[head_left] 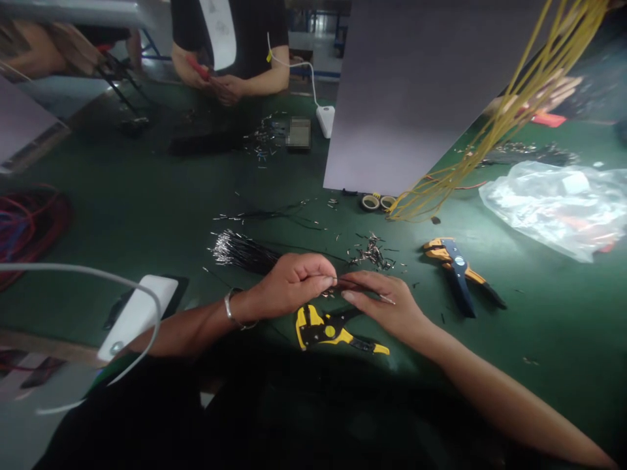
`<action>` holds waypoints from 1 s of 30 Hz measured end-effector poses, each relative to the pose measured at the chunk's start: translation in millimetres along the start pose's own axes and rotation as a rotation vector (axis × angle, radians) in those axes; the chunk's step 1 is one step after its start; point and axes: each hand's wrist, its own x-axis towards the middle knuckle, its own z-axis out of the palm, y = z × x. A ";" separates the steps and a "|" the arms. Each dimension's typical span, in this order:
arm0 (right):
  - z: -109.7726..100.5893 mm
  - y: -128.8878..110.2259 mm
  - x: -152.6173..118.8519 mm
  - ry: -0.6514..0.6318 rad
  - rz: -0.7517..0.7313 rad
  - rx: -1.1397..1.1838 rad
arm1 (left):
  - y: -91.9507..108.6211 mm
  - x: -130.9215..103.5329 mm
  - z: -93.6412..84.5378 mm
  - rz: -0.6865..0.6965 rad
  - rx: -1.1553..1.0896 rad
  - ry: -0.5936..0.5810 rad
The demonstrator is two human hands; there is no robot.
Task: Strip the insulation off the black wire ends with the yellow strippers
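My left hand (301, 284) pinches a thin dark wire near the middle of the view, its fingers closed. Just to its right, my right hand (379, 300) holds the same thin wire (360, 284) between thumb and fingers; a pale end sticks out under the palm. A bundle of black wires with silvery ends (245, 251) lies behind my left hand. Yellow-and-black wire strippers (328, 329) rest on the green table just below my hands. A pile of small metal terminals (373, 253) sits behind my right hand.
Blue-and-orange strippers (459, 264) and a clear plastic bag (558, 202) lie to the right. Yellow wires (470, 163) hang beside a grey panel (392, 91). Tape rolls (371, 202) sit below it. A white power strip (140, 313) lies left. Other people work across the green table (147, 189).
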 end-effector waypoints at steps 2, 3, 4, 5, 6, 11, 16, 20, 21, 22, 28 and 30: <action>3.0 -3.2 4.7 -0.018 0.014 0.049 | -1.0 0.0 -0.2 -0.006 -0.040 -0.023; 4.3 -3.9 6.1 -0.029 0.032 0.088 | -2.0 0.2 -0.4 -0.014 -0.071 -0.031; 5.2 -4.2 6.8 -0.041 0.055 0.130 | -3.5 0.6 -0.7 -0.025 -0.110 -0.036; 5.9 -4.1 6.9 -0.053 0.081 0.170 | -5.4 1.1 -1.0 -0.039 -0.151 -0.039; 6.4 -3.6 6.7 -0.061 0.108 0.209 | -7.7 1.6 -1.2 -0.054 -0.192 -0.037; 7.9 0.9 4.5 -0.096 0.202 0.365 | -19.7 4.5 -1.0 -0.102 -0.396 -0.031; 9.0 4.8 5.1 -0.099 0.199 0.361 | -22.8 6.4 -0.1 -0.130 -0.532 -0.031; 8.7 7.7 5.2 -0.096 0.182 0.323 | -19.8 8.2 0.8 -0.166 -0.573 -0.022; 8.7 8.7 5.1 -0.096 0.182 0.324 | -19.0 8.7 1.0 -0.172 -0.590 -0.013; 8.7 9.7 4.8 -0.096 0.185 0.331 | -18.2 9.3 1.1 -0.183 -0.609 -0.003; 10.3 14.1 2.8 -0.098 0.214 0.401 | -17.7 13.1 -0.1 -0.271 -0.696 0.012; 10.7 14.7 2.4 -0.097 0.210 0.411 | -19.3 14.0 -0.9 -0.282 -0.727 0.004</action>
